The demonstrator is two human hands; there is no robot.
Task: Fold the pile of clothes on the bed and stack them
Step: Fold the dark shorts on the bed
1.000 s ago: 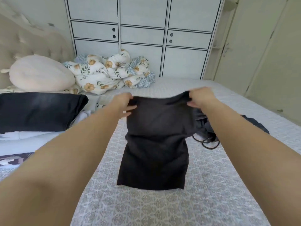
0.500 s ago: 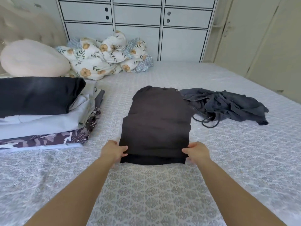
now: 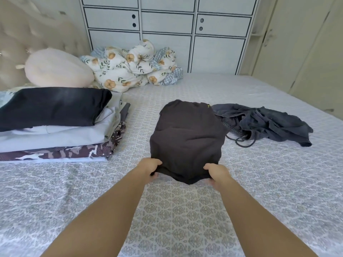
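Cloth is what the hands are dealing with: a dark garment (image 3: 187,138), partly folded, lying in the middle of the bed (image 3: 259,182) with its long axis running straight away from the person, near hem toward the camera and far end toward the cupboards (image 3: 167,21). It looks soft, light and limp, the sort of thing that sags wherever it is not supported, so the sensible grip is at the two near corners, keeping the hem taut between them. That is where it is held now. The left hand (image 3: 151,166) has its fingers curled round the near left corner, pinching the fabric, and the right hand (image 3: 216,171) grips the near right corner the same way; the hem droops a little between them and appears raised off the bed. My guess is that the next fold carries this near edge up and over toward the far end, halving the length.

Just to the right of it, touching or nearly so at the far corner, lies a crumpled grey garment (image 3: 267,123) with a drawstring, not yet folded. To the left, well apart, sits a stack of folded clothes (image 3: 53,125), a black piece on top. Behind the stack are a pale round pillow (image 3: 57,69) and a bunched flowered quilt (image 3: 133,65) against the headboard (image 3: 33,34).
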